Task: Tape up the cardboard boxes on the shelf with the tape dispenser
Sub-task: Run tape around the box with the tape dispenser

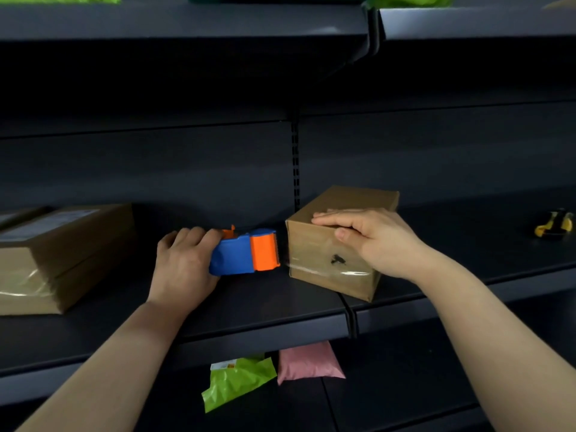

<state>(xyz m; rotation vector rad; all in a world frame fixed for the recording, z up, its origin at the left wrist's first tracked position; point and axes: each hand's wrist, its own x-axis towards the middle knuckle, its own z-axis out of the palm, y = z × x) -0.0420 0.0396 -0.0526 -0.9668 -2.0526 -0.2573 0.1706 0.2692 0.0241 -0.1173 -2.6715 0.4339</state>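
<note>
A small cardboard box [318, 251] stands on the dark shelf [265, 307] right of centre, with clear tape shining across its front face. My right hand [371, 238] lies over its top front edge, fingers flat on the top and thumb on the front. My left hand [184, 263] grips the blue and orange tape dispenser [246, 252], which rests on the shelf with its orange cutter end just left of the box's left edge. A larger cardboard box [59, 254] with tape on its front sits at the far left.
A yellow and black tool [554, 226] lies at the far right of the shelf. On the shelf below lie a green mailer bag [237, 381] and a pink one [308, 363]. An upper shelf [187, 23] overhangs, with green bags on it.
</note>
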